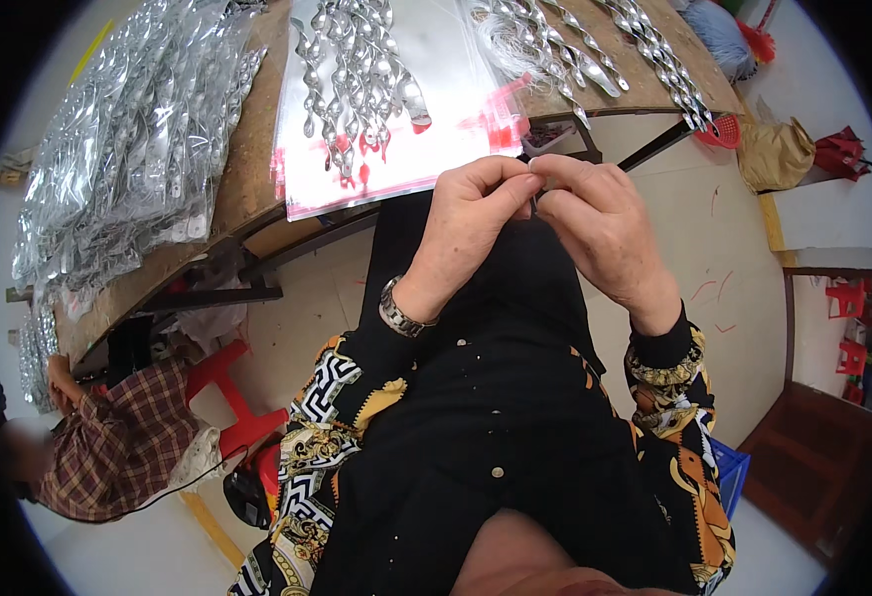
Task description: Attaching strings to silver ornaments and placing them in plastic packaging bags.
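Note:
My left hand (pixel 471 216) and my right hand (pixel 605 223) meet just off the table's near edge, fingertips pinched together. Whatever lies between the fingertips is too small to make out. Beyond them, a stack of clear plastic bags with pink-red print (pixel 446 129) lies on the table. Several twisted silver spiral strips (pixel 357 79) rest on top of the bags. To the right of the bags lies a bundle of white string (pixel 511 48), with more silver spirals (pixel 645 45) farther right.
The brown table (pixel 247 164) curves across the top. A big pile of bagged silver spirals (pixel 143 129) covers its left side. A person in a checked shirt (pixel 128 447) sits at the lower left by a red stool (pixel 227 392). A red basket (pixel 722 132) stands off the table's right end.

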`<state>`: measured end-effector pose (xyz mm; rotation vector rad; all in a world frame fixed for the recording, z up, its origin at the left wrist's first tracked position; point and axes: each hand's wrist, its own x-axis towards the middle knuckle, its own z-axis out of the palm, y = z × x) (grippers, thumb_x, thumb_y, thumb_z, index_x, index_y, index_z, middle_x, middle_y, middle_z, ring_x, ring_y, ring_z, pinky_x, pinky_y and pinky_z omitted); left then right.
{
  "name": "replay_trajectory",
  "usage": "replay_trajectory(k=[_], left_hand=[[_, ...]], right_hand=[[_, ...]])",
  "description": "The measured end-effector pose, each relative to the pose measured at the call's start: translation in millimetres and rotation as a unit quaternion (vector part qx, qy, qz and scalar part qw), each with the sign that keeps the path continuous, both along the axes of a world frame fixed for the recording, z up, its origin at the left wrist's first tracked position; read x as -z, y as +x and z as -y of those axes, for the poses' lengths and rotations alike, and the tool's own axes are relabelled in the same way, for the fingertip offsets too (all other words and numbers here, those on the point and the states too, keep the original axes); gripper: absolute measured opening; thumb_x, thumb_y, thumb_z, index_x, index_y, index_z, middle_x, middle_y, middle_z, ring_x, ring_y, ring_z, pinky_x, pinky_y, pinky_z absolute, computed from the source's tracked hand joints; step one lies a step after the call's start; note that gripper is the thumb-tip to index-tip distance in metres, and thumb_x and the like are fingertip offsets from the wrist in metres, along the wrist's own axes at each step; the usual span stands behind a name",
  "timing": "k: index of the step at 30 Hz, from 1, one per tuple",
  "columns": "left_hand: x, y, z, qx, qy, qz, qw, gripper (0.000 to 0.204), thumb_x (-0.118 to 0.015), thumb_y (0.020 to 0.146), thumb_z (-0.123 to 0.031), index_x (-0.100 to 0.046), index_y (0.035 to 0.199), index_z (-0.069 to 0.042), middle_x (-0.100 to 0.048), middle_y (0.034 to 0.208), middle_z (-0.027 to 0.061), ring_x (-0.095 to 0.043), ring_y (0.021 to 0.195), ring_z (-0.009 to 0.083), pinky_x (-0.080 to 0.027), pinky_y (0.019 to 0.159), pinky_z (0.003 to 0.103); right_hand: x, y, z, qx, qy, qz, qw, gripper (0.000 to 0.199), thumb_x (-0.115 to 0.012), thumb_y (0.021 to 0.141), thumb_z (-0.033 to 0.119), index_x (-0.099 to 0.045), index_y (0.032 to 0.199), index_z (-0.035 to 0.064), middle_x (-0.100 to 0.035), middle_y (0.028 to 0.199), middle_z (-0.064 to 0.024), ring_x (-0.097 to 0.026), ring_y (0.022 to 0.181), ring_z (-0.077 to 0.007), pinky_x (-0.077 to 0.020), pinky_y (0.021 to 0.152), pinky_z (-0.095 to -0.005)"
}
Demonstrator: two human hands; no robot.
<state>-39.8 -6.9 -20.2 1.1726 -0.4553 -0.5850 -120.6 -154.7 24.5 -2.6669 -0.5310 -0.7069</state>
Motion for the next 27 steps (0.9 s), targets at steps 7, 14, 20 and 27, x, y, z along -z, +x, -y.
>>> replay_trajectory(k=[7,14,20,27], left_hand=[[0,4,-3,0.032,0.001,-0.029,0.999,0.015,-0.057,0.091,-0.011,-0.066,0.094,0.002,-0.061,0.078,0.0013,-0.054,0.071,0.0068,-0.043,0.069,0.021],[2,4,-5,0.031,0.003,-0.022,0.999,0.015,-0.057,0.091,-0.011,-0.066,0.094,0.001,-0.061,0.076,0.0011,-0.054,0.072,0.007,-0.043,0.07,0.021],[2,2,-2,0.04,-0.003,-0.007,0.999,0.016,-0.058,0.09,-0.012,-0.066,0.091,0.001,-0.059,0.071,-0.0006,-0.053,0.067,0.0052,-0.042,0.064,0.019],[2,1,-3,0.066,0.007,0.008,0.998,0.015,-0.058,0.089,-0.011,-0.067,0.089,0.0,-0.059,0.071,-0.0007,-0.053,0.067,0.0058,-0.043,0.063,0.02]], right_hand=[[7,-3,-4,0.01,0.127,-0.036,0.991,0.014,-0.065,0.072,-0.004,-0.058,0.083,0.0008,-0.059,0.108,-0.0123,-0.058,0.081,-0.0218,-0.046,0.07,-0.0295],[20,-2,1,0.065,0.329,-0.087,0.938,0.002,-0.058,0.083,-0.003,-0.058,0.084,-0.0015,-0.059,0.097,-0.0087,-0.054,0.076,-0.0115,-0.0442,0.068,-0.0234],[23,0,3,0.069,0.39,-0.125,0.91,0.003,-0.055,0.086,-0.001,-0.057,0.084,-0.0027,-0.058,0.09,-0.0051,-0.053,0.074,-0.0088,-0.0431,0.067,-0.0219],[22,2,6,0.062,0.386,-0.127,0.912,0.003,-0.055,0.086,-0.002,-0.058,0.086,-0.0032,-0.057,0.089,-0.0052,-0.054,0.074,-0.0091,-0.0437,0.067,-0.0219]])
